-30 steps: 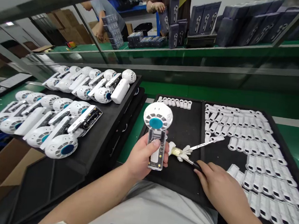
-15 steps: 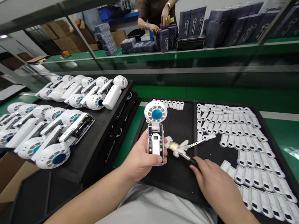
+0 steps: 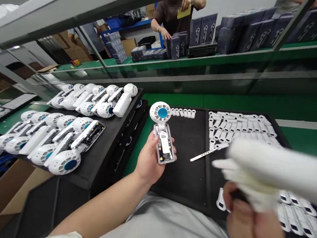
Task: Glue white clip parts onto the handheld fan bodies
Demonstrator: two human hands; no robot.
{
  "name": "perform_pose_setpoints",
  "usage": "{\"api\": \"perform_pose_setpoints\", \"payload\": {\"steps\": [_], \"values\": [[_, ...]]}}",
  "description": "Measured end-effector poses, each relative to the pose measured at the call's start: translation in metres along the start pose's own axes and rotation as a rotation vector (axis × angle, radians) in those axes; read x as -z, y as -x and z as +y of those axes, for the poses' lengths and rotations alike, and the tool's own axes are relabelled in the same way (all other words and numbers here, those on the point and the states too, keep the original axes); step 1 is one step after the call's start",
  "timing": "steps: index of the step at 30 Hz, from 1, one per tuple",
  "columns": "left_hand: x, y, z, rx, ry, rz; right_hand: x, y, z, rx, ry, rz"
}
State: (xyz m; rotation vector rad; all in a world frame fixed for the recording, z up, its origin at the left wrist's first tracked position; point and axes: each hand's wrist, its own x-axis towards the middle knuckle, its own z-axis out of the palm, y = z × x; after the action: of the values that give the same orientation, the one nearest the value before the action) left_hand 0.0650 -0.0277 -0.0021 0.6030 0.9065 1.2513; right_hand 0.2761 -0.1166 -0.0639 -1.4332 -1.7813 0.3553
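My left hand [image 3: 150,161] is closed round a handheld fan [image 3: 161,112] with a round white head, blue centre and clear-edged handle. A white piece lies along that handle, with dark circuitry around it. At lower right, my right hand [image 3: 254,231] is closed on a tool with a white bundled head [image 3: 261,180], raised close to the camera and blurred by motion. Its handle is mostly hidden by my fingers. A perforated white strip [image 3: 203,155] and several flat white cover pieces [image 3: 223,136] lie on the black tray [image 3: 187,173] beyond.
More white fans [image 3: 68,163] lie in rows on a stacked black tray [image 3: 96,165] at left. An open cardboard box [image 3: 10,191] stands below it. Across the green bench, a person [image 3: 170,16] handles dark printed boxes [image 3: 177,46]. A metal frame bar [image 3: 73,15] crosses overhead.
My right hand has pulled back right and up toward the camera, bringing the white bundled tool away from the fan. The fan has shifted slightly left and tilted. The person opposite has raised one hand.
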Motion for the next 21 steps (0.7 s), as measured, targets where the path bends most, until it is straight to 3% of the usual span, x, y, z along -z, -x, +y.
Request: {"api": "perform_pose_setpoints", "payload": {"steps": [4,7,12,15,18,21], "values": [[-0.002,-0.003,-0.002,0.026,0.027,0.071,-0.019,0.01,-0.006,0.047,0.045,-0.253],[0.001,0.0,-0.003,0.085,0.018,0.064,-0.022,0.018,0.008,0.017,0.051,-0.252],[0.001,0.011,0.004,0.058,-0.019,-0.117,-0.024,0.022,0.036,0.01,0.246,-0.187],[-0.004,0.02,0.009,0.041,-0.093,-0.164,-0.036,0.018,0.036,0.058,0.39,-0.22],[-0.011,0.021,0.02,0.069,-0.276,-0.15,-0.041,0.006,0.025,0.079,0.372,-0.34],[-0.019,-0.003,0.042,0.144,-0.488,-0.04,-0.028,-0.016,0.02,0.014,0.291,-0.395]]}}
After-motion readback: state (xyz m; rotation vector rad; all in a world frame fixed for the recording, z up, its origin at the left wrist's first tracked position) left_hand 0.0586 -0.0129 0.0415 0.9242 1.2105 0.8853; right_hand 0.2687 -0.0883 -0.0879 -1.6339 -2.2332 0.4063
